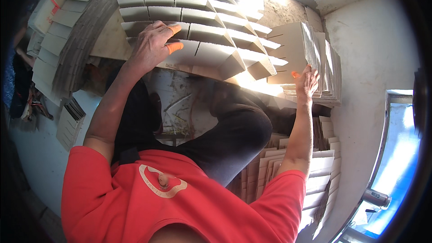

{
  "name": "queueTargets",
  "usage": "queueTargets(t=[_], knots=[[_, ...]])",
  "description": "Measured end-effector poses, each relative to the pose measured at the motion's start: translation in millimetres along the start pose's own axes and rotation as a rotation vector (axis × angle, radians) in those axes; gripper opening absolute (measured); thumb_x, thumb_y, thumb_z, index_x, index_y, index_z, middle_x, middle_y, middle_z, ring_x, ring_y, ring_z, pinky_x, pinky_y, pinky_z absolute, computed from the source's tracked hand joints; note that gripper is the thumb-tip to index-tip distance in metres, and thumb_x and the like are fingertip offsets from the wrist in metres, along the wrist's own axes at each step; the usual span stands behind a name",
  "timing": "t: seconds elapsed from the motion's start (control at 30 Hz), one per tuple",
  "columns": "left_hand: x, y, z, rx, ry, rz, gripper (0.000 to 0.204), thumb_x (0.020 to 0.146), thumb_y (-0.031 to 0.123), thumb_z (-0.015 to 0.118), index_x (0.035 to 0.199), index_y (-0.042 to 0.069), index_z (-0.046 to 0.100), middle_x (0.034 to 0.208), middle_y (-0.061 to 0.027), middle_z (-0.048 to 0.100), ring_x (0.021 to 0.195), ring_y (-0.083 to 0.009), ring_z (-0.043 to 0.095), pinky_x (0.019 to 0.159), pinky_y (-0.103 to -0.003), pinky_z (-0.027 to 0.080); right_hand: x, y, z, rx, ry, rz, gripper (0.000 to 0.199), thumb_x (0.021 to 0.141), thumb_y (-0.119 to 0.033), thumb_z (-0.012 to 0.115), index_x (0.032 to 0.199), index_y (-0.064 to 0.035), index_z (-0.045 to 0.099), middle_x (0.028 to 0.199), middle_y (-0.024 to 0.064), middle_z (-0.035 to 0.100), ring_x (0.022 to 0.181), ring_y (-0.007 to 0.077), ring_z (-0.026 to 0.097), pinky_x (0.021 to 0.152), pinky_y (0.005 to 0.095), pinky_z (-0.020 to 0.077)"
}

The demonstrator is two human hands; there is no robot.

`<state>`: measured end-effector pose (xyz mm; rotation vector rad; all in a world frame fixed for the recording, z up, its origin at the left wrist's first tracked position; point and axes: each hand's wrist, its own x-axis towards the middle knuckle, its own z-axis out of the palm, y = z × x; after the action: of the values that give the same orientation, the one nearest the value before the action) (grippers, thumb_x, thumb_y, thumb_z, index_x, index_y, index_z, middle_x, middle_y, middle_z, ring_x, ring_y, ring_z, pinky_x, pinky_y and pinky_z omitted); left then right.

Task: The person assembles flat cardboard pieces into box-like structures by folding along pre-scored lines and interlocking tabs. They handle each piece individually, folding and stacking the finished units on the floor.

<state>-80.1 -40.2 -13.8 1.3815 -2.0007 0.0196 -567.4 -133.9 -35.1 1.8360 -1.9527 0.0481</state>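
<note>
A grid of interlocked cardboard dividers (pixel 209 47) lies before me, long slotted strips crossed by two shorter ones at its right part. My left hand (pixel 150 45) rests over the grid's left near strips. Its thumb and index finger wear orange finger covers and are spread apart, touching the cardboard. At the right, my right hand (pixel 308 82) is at the near edge of a stack of slotted cardboard sheets (pixel 288 40). An orange cover shows on its thumb, and its fingers are bent onto the sheet edges. How many sheets it grips is hidden.
Tall piles of cardboard pieces (pixel 90 22) stand at the left, with a small bundle (pixel 71 123) below them. More cardboard strips (pixel 321 171) are stacked beside my right arm. A pale wall (pixel 373 54) bounds the right side. My bent legs (pixel 225 139) are below the grid.
</note>
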Motion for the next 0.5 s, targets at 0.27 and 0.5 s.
queueTargets(t=[0.27,0.5], knots=[[-3.2,-3.4,-5.0,0.012,-0.015,-0.047,0.038,0.069,0.015,0.078,0.103,0.002,0.066,0.097,-0.0103,0.067,0.089,-0.0267,0.06,0.077,-0.037,0.049,5.4,-2.2,-38.2,0.41,-0.002,0.29,0.034,0.086,-0.031,0.065,0.1,-0.0049,0.049,0.09,0.0224,0.065,0.088,0.0413,0.061,0.074,0.0486,0.0461],[-10.7,-7.8,-4.3,-0.046,-0.079,-0.114,0.03,0.073,0.012,0.073,0.102,0.004,0.067,0.086,-0.0109,0.064,0.083,-0.029,0.059,0.073,-0.038,0.048,6.7,-52.1,-149.1,0.845,0.457,-0.019,0.04,0.093,-0.015,0.06,0.13,-0.0073,0.047,0.087,0.0173,0.068,0.055,0.0185,0.06,0.048,0.0313,0.0478]])
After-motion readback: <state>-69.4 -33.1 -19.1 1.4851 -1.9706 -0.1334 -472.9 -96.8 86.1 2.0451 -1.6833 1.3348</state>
